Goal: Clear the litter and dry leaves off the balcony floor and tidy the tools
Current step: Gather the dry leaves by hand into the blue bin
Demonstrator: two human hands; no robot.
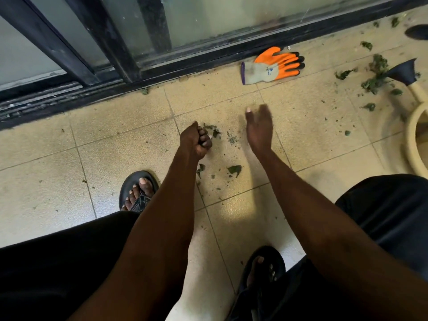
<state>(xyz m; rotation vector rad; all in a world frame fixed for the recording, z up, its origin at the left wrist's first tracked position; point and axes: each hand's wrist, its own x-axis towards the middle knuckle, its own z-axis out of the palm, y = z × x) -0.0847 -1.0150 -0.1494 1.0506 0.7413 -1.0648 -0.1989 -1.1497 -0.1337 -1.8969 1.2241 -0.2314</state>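
Tiled balcony floor (129, 140): your left hand (196, 141) fists gathered leaf scraps (214, 132); your open right hand (259, 128) should sweep the crumbs beside it leftward.

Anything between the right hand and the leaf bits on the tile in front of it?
Nothing visible. The right hand is open over bare tile, with the leaf scraps just to its left. The left hand is fisted beside them, not across the path. The glove lies farther off by the door track.

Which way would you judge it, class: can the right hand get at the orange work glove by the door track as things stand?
Probably yes. The right hand is open, and only bare tile lies between it and the glove; some forward stretch looks needed.
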